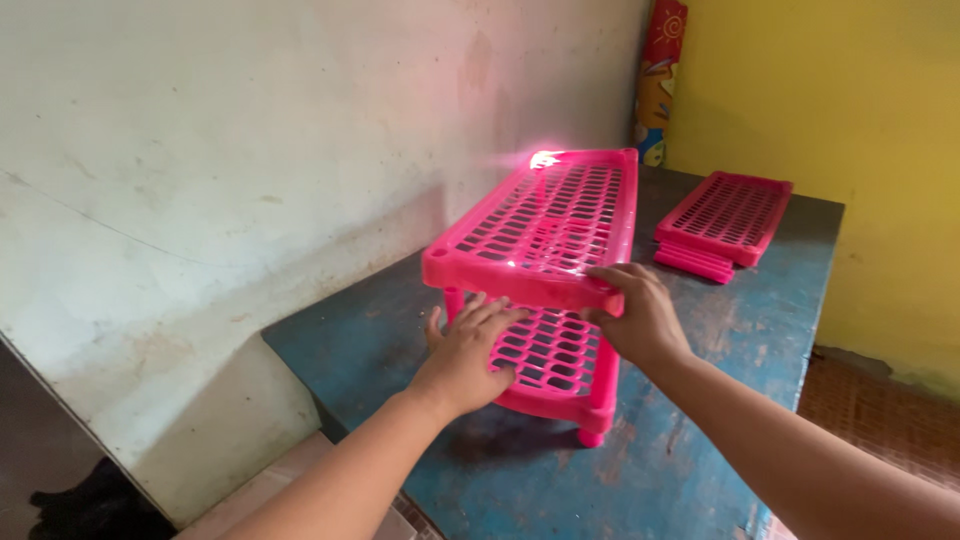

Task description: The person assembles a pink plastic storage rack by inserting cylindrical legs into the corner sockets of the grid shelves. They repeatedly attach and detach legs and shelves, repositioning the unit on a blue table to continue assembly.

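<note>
Head view, only camera. A pink two-tier rack [545,270] of slotted plastic shelves stands on the blue counter [720,400], its long axis running from the near edge toward the 12 o'clock corner where the white wall [250,150] meets the yellow wall [850,120].

Left hand [468,358]: palm down, fingers spread flat on the near end of the lower shelf, just under the lip of the upper shelf. Pressing, not gripping; no closed grasp visible.

Right hand [640,310]: fingers curled over the near right corner of the upper shelf, thumb side hidden beneath the rim. Reads as a light clasp on that corner.

At about 1 o'clock from the rack, well apart from it, a stack of spare pink shelves [725,218] lies flat on the counter. A rolled printed sheet [660,70] stands upright in the far corner.

Judgement on technique: the rack looks light and its corner posts push-fit, so it should handle best with the lower tier pinned down flat while the upper corner is pressed straight along the post, not sideways. Skewed force could rack the frame or pop the opposite corners loose. Glare at the far left corner hides that joint; cannot tell whether it is seated.
</note>
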